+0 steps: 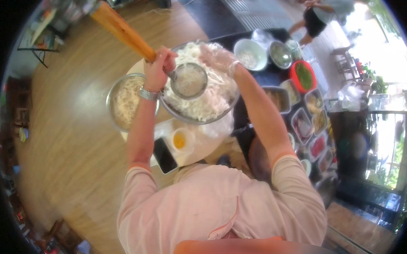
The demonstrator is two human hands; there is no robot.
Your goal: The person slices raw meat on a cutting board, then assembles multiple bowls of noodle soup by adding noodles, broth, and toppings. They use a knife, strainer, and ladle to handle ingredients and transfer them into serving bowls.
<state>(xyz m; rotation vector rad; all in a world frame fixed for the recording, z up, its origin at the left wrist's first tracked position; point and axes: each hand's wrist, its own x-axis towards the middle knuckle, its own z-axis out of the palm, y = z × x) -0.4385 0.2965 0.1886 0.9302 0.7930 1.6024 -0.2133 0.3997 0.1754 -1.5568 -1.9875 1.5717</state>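
Observation:
My left hand (pixel 160 65) is closed on the handle of a round metal strainer (pixel 189 80) that has a long wooden handle (pixel 124 31). White noodles lie in the strainer, which is over a wide metal bowl heaped with white noodles (pixel 208 105). A clear plastic glove covers my right hand (pixel 220 59), which rests on the noodles at the bowl's far right side. Whether its fingers grip any is unclear. To the left, partly behind my left forearm, stands a metal bowl of thin yellowish noodles (pixel 124 98).
A phone (pixel 165 156) and a small cup with orange-yellow contents (pixel 179 139) lie near me. At right are a pale green bowl (pixel 251 54), a metal bowl (pixel 280 54), a red basket of greens (pixel 303 76) and several food tubs. Another person (pixel 319 16) stands far right.

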